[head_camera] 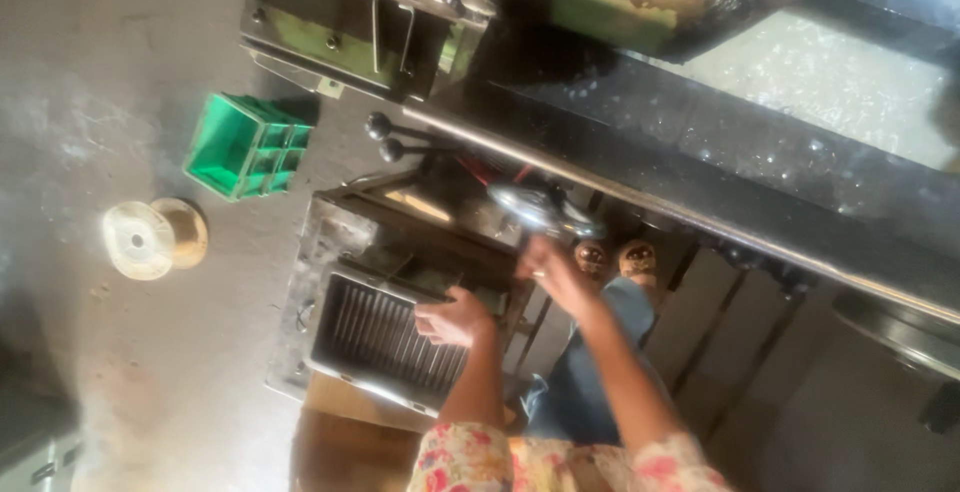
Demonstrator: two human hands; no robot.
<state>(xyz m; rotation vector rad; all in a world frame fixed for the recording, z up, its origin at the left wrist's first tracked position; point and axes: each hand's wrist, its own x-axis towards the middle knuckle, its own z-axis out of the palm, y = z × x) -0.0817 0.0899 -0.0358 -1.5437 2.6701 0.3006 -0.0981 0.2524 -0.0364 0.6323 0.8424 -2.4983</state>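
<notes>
My right hand (548, 270) grips the rim of a shiny metal handwheel (540, 207) on the front of a dark machine bed (700, 187). My left hand (455, 318) lies on the upper edge of a metal tray (318, 347) filled with several thin steel rods (380, 337), with its fingers curled over that edge. Both forearms come in from the bottom of the view, out of floral sleeves. The picture is tilted and blurred.
A green plastic crate (245, 147) and a pale wooden spool (150, 239) lie on the grey floor at the left. Two black ball-ended levers (385, 137) stick out below a green machine housing (350, 27). My sandalled feet (612, 257) stand on a slatted floor board.
</notes>
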